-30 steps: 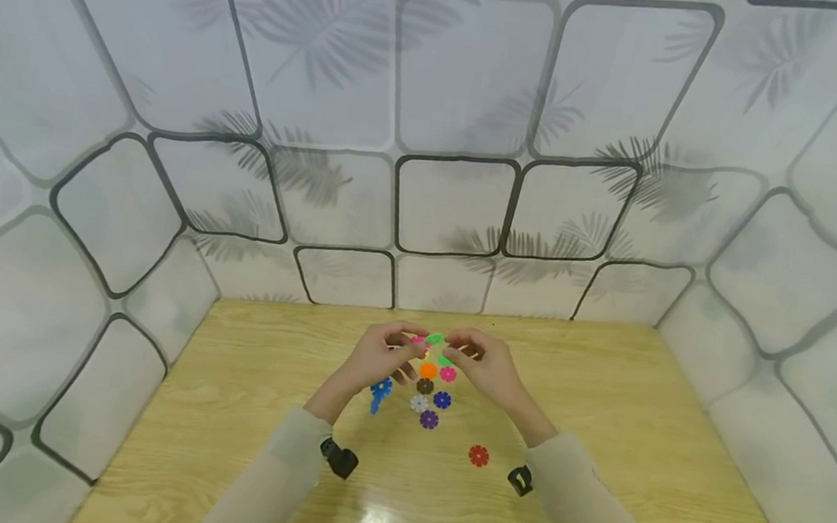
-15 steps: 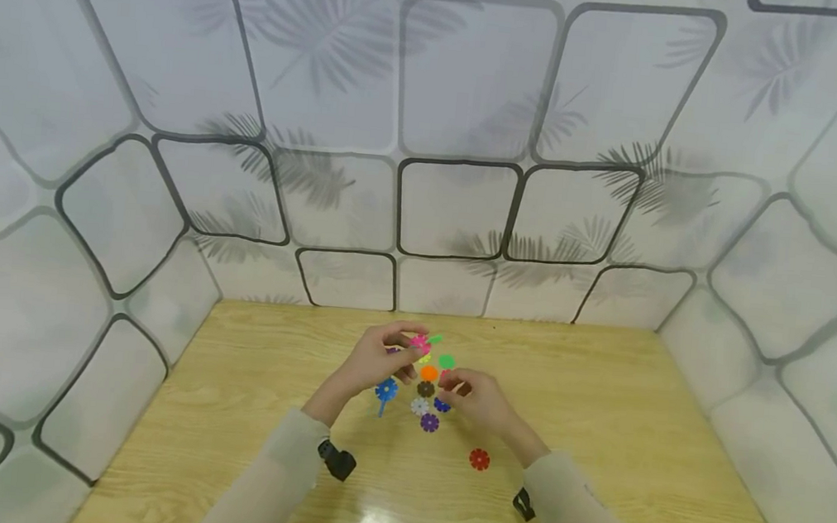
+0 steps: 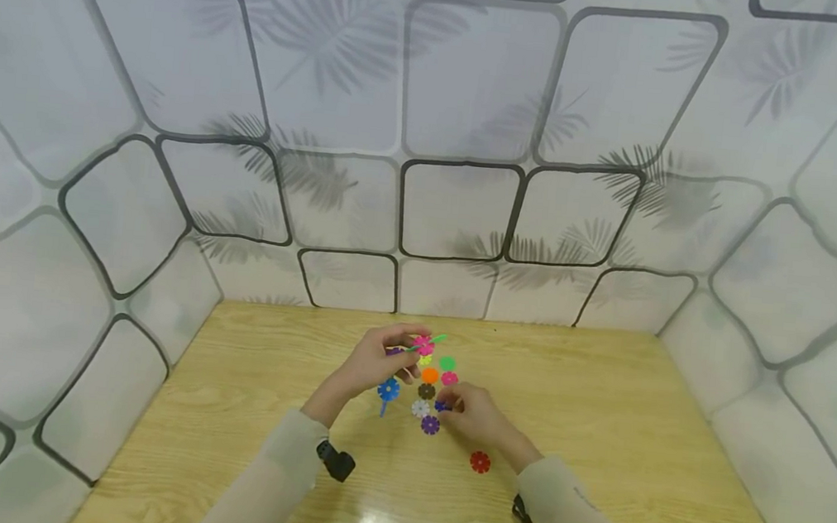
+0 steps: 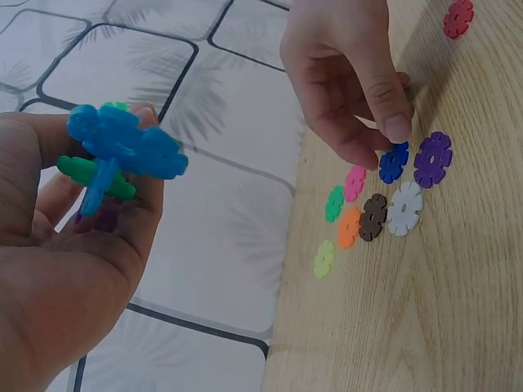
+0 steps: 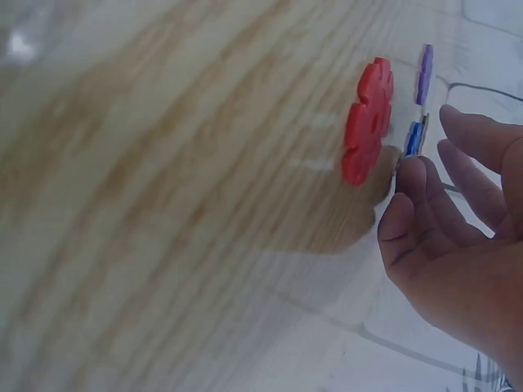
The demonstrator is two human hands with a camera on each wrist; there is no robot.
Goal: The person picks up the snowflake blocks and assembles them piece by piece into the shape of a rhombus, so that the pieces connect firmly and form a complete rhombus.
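Flower-disc cluster [image 4: 131, 147]: up in the left hand [image 3: 376, 366], raised over the table [image 3: 600, 410]; notched plastic pieces slotted together at angles, pink, green, purple and blue among them, with a narrow blue piece jutting from the blue disc
Weak spot: the cluster hangs together by its slots, I'd judge, so a hard squeeze or a sideways push could pop a piece loose, and the jutting blue one looks the likeliest
Left-hand grip: thumb and fingers bent round the cluster, pinching it near the pink and green pieces; the blue end sticks out free
Dark blue disc [image 4: 394, 163]: flat on the table, right at the fingertips of the right hand [image 3: 476, 414]
Right-hand grip: fingers loosely curved, thumb parted from them; whether they touch the disc I can't tell
Pick-up risk: something this thin and flat could skid from the fingertips, and a clumsy sweep might knock the purple disc [image 4: 433, 160] or white disc [image 4: 405, 209] close by
Rest of the group: brown disc [image 4: 373, 217], orange disc [image 4: 349, 227], yellow disc [image 4: 324, 259], green disc [image 4: 334, 204] and pink disc [image 4: 354, 183], all lying flat
Stray: red disc [image 3: 480, 462], apart from the group, nearer the person
Backdrop: pale wall covering [image 3: 461, 199] with leaf prints
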